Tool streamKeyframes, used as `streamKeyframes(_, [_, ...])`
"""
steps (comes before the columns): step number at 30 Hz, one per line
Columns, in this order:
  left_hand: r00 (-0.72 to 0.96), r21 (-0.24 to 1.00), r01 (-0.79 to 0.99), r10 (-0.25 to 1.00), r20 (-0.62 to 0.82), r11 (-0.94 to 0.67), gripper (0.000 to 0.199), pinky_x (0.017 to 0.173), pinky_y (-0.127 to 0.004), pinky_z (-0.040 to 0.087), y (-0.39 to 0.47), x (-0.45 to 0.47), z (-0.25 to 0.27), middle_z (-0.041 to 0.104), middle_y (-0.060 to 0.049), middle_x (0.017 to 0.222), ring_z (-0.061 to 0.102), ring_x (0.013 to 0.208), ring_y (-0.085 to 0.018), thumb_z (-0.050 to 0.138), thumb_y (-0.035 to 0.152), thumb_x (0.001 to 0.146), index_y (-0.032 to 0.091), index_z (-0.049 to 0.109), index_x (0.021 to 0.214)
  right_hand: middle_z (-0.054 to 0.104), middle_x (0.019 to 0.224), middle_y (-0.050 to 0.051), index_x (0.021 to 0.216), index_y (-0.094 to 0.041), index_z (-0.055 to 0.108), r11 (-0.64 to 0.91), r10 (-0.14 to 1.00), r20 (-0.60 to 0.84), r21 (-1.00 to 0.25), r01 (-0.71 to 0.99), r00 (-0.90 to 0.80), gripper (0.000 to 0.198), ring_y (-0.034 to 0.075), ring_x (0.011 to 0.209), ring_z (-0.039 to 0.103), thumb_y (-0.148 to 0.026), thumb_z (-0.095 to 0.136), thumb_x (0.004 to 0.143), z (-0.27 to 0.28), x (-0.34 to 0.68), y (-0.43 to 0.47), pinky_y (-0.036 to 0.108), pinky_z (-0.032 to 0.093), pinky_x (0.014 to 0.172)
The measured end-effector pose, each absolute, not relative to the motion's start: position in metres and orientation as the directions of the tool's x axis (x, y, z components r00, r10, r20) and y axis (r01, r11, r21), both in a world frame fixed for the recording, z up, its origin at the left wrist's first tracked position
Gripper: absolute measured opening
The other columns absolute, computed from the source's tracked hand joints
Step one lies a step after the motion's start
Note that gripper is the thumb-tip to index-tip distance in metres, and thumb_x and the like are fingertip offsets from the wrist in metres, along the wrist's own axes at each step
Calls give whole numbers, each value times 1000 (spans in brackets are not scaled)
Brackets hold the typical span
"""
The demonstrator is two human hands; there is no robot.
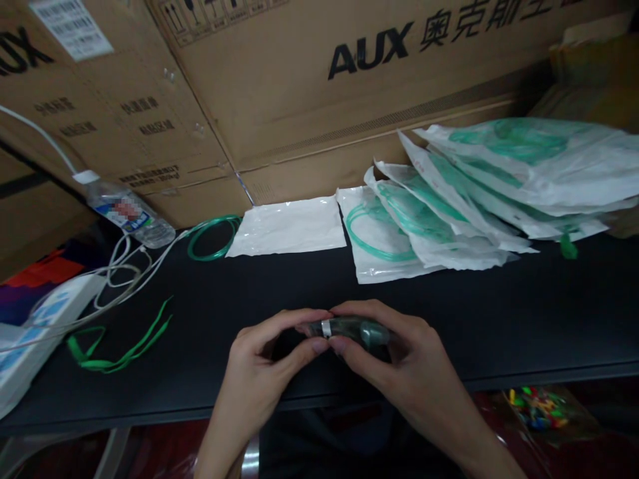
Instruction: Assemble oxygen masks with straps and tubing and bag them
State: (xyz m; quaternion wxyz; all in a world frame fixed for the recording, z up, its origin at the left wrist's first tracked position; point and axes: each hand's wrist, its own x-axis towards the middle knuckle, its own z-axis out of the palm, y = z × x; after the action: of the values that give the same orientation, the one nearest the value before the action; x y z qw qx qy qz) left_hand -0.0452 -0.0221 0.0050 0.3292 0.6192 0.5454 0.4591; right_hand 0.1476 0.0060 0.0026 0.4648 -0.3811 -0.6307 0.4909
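Observation:
Both hands meet near the table's front edge around a translucent, dark-greenish plastic piece that looks like an oxygen mask [352, 327], with a small silver metal strip [326, 328] across it. My left hand [272, 356] pinches its left end, thumb below and fingers above, close to the strip. From the right, my right hand [399, 346] grips the same piece, its thumb tip beside the strip. Fingers hide much of its outline. Left of my left hand lies a loose green strap [117, 362] on the black table.
Behind are a flat white packet [292, 226], overlapping packets of green tubing [449, 206], and coiled green tubing [197, 249]. A plastic bottle [130, 213], white cables and a power strip [54, 326] occupy the left. Cardboard boxes [299, 100] wall the back. Colourful small pieces [536, 407] sit below the edge.

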Motion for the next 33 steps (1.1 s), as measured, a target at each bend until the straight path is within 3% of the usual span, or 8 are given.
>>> streamKeyframes(6, [-52, 913, 368, 976, 211, -177, 23, 74, -24, 60, -23, -44, 4, 83, -1, 91, 75, 76, -17, 84, 25, 80, 27, 82, 104, 83, 96, 2, 98, -24, 79, 332, 907, 319, -943, -2, -275, 21, 19, 86, 78, -11, 72, 83, 2, 147, 5, 26, 60, 81])
streamKeyframes(11, [-55, 975, 192, 991, 124, -111, 29, 78, -21, 61, -22, -40, 8, 83, -2, 98, 77, 84, -16, 83, 19, 79, 26, 80, 108, 83, 96, 3, 99, -22, 78, 400, 886, 386, -917, 3, -256, 22, 17, 87, 78, -9, 72, 83, 2, 144, 6, 23, 60, 81])
streamKeyframes(14, [-128, 996, 73, 990, 55, -46, 27, 63, -17, 61, -18, -39, 9, 82, -4, 96, 76, 77, -15, 85, 26, 79, 23, 81, 105, 81, 93, 2, 99, -21, 76, 481, 866, 466, -875, 50, -181, 19, 15, 84, 76, -9, 72, 85, -1, 144, 6, 21, 58, 78])
streamKeyframes(17, [-212, 999, -32, 976, -43, 37, 31, 53, -16, 58, -16, -36, 9, 81, -5, 80, 72, 63, -13, 83, 43, 80, 18, 82, 99, 79, 92, 1, 101, -22, 74, 547, 837, 537, -831, 103, -106, 21, 13, 82, 74, -7, 71, 87, -6, 143, 4, 20, 57, 77])
streamKeyframes(21, [-145, 978, -125, 973, -182, 164, 39, 62, -20, 61, -18, -22, 6, 82, -8, 79, 74, 66, -16, 79, 52, 82, 15, 85, 93, 74, 103, 5, 111, -20, 72, 611, 791, 604, -771, 182, -97, 26, 15, 93, 73, -4, 67, 91, -16, 140, 0, 21, 58, 86])
streamKeyframes(26, [-132, 973, -170, 975, -177, 154, 28, 82, -26, 62, -19, -14, 0, 83, -7, 100, 77, 91, -22, 80, 42, 85, 20, 85, 101, 66, 119, 10, 122, -20, 69, 699, 710, 680, -652, 293, -183, 33, 17, 109, 68, -2, 60, 96, -25, 137, -2, 24, 56, 97])
streamKeyframes(33, [-114, 980, -165, 985, -129, 109, 32, 99, -31, 56, -19, -18, 1, 81, -8, 113, 73, 111, -27, 78, 38, 87, 20, 81, 114, 60, 133, 7, 134, -25, 58, 695, 714, 642, -699, 171, -277, 40, 15, 127, 57, -6, 55, 99, -21, 141, -1, 25, 46, 112])
